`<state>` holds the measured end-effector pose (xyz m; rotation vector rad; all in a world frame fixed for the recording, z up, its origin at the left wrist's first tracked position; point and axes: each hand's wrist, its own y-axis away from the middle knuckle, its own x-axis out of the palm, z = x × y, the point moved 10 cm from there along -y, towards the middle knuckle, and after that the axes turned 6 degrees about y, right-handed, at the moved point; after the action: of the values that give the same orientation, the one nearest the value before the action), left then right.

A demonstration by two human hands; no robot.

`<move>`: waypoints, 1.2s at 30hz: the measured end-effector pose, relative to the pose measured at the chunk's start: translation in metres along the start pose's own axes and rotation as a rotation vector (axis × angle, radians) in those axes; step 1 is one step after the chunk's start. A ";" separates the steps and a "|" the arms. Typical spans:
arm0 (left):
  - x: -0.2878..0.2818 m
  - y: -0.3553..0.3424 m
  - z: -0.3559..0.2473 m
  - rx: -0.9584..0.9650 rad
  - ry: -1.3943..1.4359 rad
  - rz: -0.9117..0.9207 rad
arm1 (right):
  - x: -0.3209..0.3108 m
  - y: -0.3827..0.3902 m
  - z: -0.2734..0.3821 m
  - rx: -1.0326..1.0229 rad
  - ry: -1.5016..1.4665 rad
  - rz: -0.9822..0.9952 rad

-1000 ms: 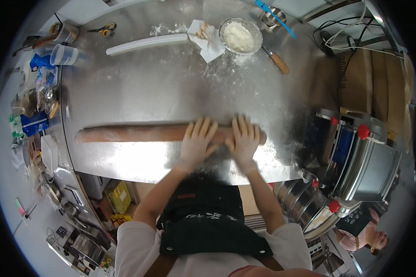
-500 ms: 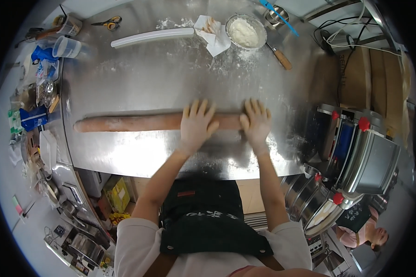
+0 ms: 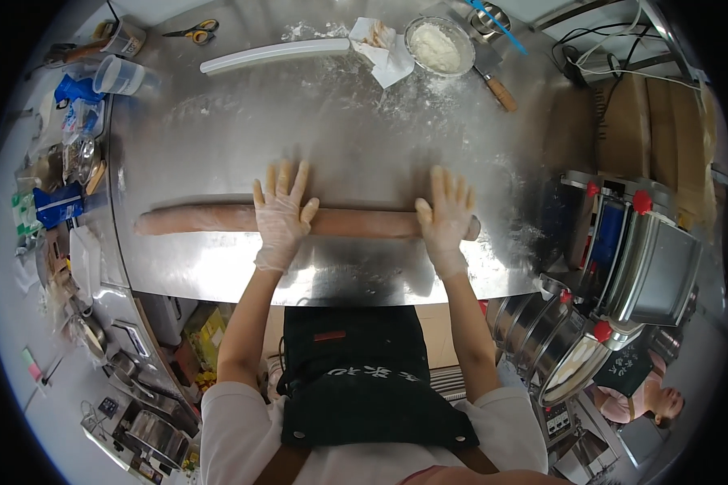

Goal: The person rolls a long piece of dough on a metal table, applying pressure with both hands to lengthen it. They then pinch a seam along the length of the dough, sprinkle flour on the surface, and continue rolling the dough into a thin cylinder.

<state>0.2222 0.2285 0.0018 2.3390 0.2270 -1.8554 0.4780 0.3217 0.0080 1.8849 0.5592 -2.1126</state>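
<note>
A long brown dough log point(image 3: 364, 223) lies left to right across the steel table, close to its near edge. My left hand point(image 3: 281, 217) rests palm down on the log, a little right of its middle, with fingers spread and pointing away from me. Near the log's right end my right hand point(image 3: 446, 218) is also laid on it, fingers apart. Both hands wear thin, clear gloves. Part of the log is hidden beneath each palm, and its rounded right tip shows just past my right hand.
At the back stand a bowl of flour point(image 3: 438, 50) and a wooden-handled scraper point(image 3: 501, 92), beside a stained paper point(image 3: 384, 55) and a long white strip point(image 3: 275, 56). Scissors point(image 3: 198, 32) and a plastic tub point(image 3: 120, 77) lie back left. Metal drums point(image 3: 562, 347) stand at right, near another person.
My left hand has slid left along the dough log, widening the gap between my hands. My right hand has shifted only slightly, and the log's right tip now shows.
</note>
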 end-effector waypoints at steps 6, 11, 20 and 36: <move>0.046 0.115 0.017 0.071 0.042 0.112 | 0.046 0.140 0.020 -0.101 0.069 0.004; 0.021 0.028 0.025 0.043 0.045 0.080 | 0.029 0.028 0.009 -0.001 0.003 0.035; 0.019 0.086 0.032 0.048 0.035 0.045 | 0.023 0.095 0.005 0.049 0.056 -0.100; 0.006 0.035 0.174 0.205 0.058 0.191 | 0.054 -0.005 0.160 -0.284 -0.007 0.298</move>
<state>0.0649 0.1578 -0.0429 2.4475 -0.1836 -1.7959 0.3262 0.2584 -0.0309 1.6836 0.5101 -1.7498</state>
